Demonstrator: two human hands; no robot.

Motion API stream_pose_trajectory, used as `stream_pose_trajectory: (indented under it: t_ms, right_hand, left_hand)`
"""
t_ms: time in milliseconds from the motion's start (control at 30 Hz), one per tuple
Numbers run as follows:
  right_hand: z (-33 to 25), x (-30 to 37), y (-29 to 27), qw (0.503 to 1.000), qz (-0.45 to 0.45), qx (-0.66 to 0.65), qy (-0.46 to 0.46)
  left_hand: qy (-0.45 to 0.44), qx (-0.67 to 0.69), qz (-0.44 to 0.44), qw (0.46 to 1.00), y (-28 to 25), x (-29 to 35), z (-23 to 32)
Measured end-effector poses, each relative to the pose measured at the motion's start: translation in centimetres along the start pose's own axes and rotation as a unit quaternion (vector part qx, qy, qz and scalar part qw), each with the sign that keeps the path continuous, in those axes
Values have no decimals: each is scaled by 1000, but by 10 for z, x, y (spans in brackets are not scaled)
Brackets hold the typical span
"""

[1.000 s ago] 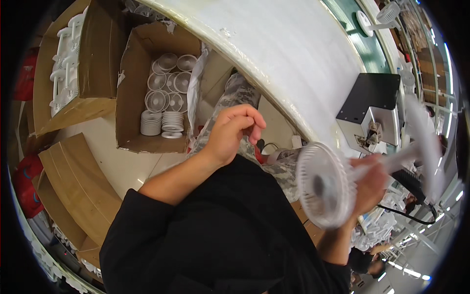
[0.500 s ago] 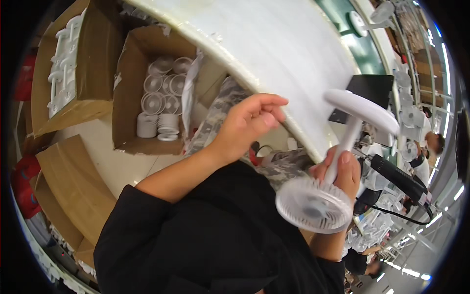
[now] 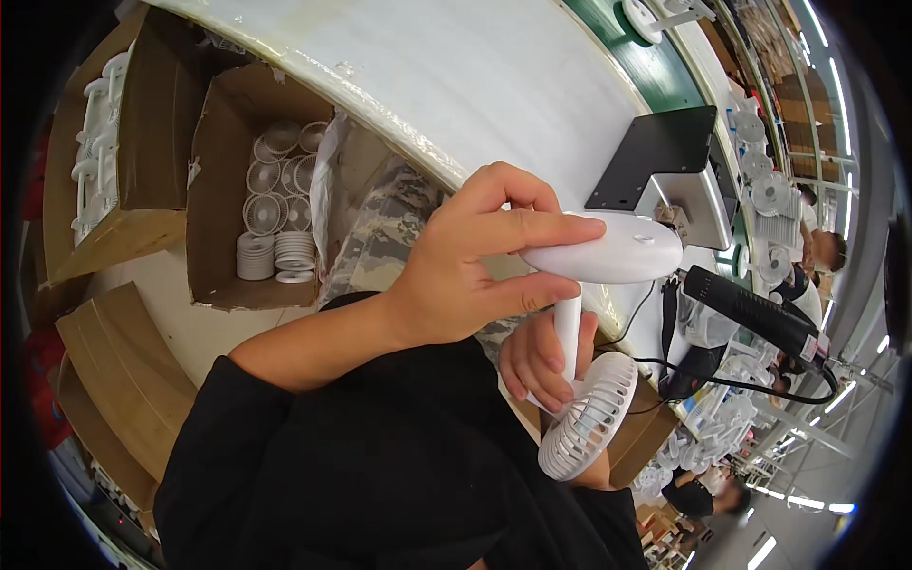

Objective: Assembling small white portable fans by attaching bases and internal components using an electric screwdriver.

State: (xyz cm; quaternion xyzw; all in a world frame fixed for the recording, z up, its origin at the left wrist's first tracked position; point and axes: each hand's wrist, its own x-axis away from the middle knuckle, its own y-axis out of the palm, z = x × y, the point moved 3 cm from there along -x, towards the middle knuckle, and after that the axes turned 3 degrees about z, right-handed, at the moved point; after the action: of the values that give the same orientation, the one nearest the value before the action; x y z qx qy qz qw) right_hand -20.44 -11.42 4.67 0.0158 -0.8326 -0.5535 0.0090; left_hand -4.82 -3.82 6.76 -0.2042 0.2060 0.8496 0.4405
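Observation:
A small white desk fan [image 3: 590, 418] is held in front of me with its round grille low and its oval base up. My left hand [image 3: 475, 252] pinches the edge of the base, thumb on one face and fingers on the other. Around the neck, close to the grille, the fingers of my right hand [image 3: 541, 356] are wrapped. A small oval button or mark shows on the side of the base. Part of my right palm is hidden behind the fan.
A white-topped workbench [image 3: 418, 66] runs across the far side, bearing a black and silver device [image 3: 655, 157]. To the right hangs a black corded hand tool [image 3: 755, 309]. At the left stand a cardboard box [image 3: 214, 180] of round white grilles and another box [image 3: 166, 114] of white parts.
My left hand has moved right and taken hold of the fan's base. The fan has come left and turned, with its grille now facing more to the side.

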Motion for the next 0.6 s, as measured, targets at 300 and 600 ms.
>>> stream_pose_trajectory:
  t_ms: [300, 600]
  right_hand:
    - [-20, 15, -15, 964, 108, 242, -34]
    - [-28, 11, -1, 589, 117, 798, -51]
  left_hand:
    - [-194, 181, 155, 952, 6, 25, -16]
    - [-478, 429, 5, 766, -12, 53, -15]
